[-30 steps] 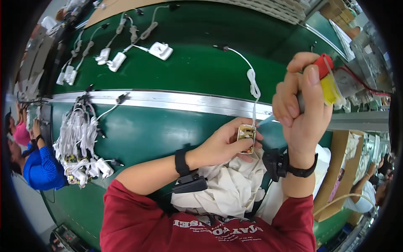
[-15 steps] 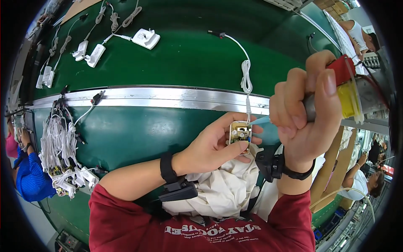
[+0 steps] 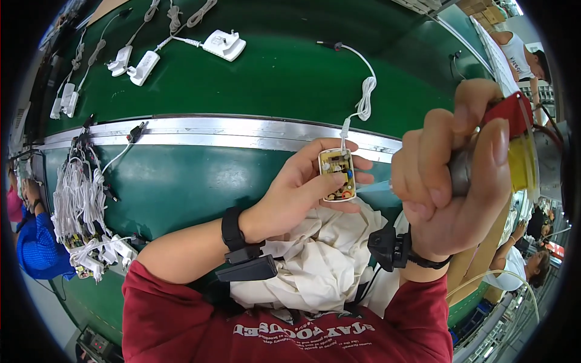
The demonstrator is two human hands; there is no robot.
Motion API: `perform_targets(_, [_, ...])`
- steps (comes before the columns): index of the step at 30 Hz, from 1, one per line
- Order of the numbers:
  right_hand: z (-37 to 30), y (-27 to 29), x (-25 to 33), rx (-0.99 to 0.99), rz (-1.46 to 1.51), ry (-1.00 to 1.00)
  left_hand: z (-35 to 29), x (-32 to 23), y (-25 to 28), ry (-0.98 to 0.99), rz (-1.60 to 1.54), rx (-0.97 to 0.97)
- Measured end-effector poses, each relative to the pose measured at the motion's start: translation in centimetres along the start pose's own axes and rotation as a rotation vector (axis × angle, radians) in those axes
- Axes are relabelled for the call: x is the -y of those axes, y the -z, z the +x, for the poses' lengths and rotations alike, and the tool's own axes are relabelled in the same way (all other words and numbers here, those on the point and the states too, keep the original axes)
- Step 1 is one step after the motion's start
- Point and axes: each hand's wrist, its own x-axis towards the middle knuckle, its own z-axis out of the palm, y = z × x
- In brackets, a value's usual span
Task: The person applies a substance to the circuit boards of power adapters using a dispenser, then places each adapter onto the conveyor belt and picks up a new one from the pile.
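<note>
My left hand (image 3: 308, 184) holds an opened power adapter (image 3: 336, 162), a white half-shell with its circuit board facing up, the thumb pressed over the components. From its far end a white cable (image 3: 365, 100) runs onto the bench beyond the metal rail. My right hand (image 3: 451, 175) is wrapped round a grey cylindrical hand tool (image 3: 462, 172) with red and yellow parts at its upper end. Out of the fist a pale blue tapered nozzle (image 3: 376, 187) points left at the adapter's near right edge. Whether its tip touches the board I cannot tell.
Several white plug adapters (image 3: 224, 45) with coiled cables lie on the green bench beyond the metal rail (image 3: 200, 130). At the left hangs a bundle of white cables (image 3: 78, 187) with open adapters below. White cloth (image 3: 327, 260) covers my lap. Other people sit at both sides.
The left hand and adapter have moved slightly left and away from me, turning the board more toward view. The right hand with the tool has shifted a little right. The nozzle stays near the adapter.
</note>
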Motion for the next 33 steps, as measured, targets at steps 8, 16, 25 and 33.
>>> perform_targets(8, [0.2,-0.5,0.2,-0.019,0.045,-0.023,0.0,-0.1,0.0,-0.030,-0.018,0.018])
perform_targets(16, [0.1,-1.9,0.6,-0.129,0.139,-0.130,0.2,0.2,0.4,-0.024,-0.122,0.055])
perform_targets(25, [-0.2,-0.8,-0.8,-0.060,0.138,-0.020,0.2,0.0,0.4,0.001,-0.220,0.137])
perform_targets(33, [-0.3,-0.3,-0.9,-0.059,0.156,-0.020,0.6,0.2,0.2,-0.001,-0.237,0.143])
